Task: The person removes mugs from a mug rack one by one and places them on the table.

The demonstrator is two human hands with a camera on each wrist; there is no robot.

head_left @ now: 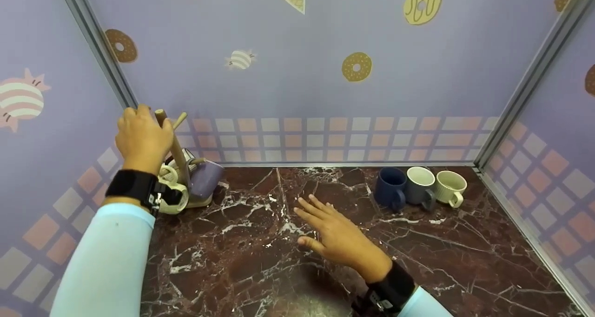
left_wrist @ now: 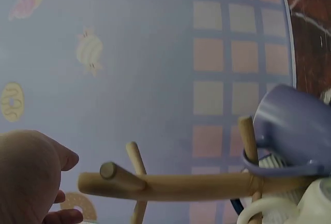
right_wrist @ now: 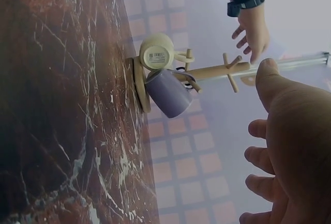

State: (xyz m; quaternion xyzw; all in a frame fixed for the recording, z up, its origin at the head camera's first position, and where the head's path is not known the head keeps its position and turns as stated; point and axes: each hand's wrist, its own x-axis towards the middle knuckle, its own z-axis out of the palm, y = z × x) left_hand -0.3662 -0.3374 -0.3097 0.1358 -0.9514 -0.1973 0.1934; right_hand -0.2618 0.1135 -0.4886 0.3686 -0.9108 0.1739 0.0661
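A wooden mug tree [head_left: 179, 155] stands at the back left. My left hand [head_left: 143, 133] is beside the top of its post, fingers loosely bent; the right wrist view shows this hand [right_wrist: 254, 35] apart from the wood. On the lower pegs hang a purple mug [head_left: 206, 180] and a cream mug [right_wrist: 156, 51], with a third, pale mug [left_wrist: 271, 163] mostly hidden behind them. The upper pegs [left_wrist: 135, 158] bear no mugs. Over the middle of the table my right hand [head_left: 337, 235] is spread, palm down, holding nothing.
At the back right stand a navy mug [head_left: 390, 187], a dark grey mug with a white inside [head_left: 418, 191] and a pale ribbed mug [head_left: 450, 189], close together in a row. Patterned walls [head_left: 297, 89] bound the marbled table [head_left: 223, 261] at the back and sides.
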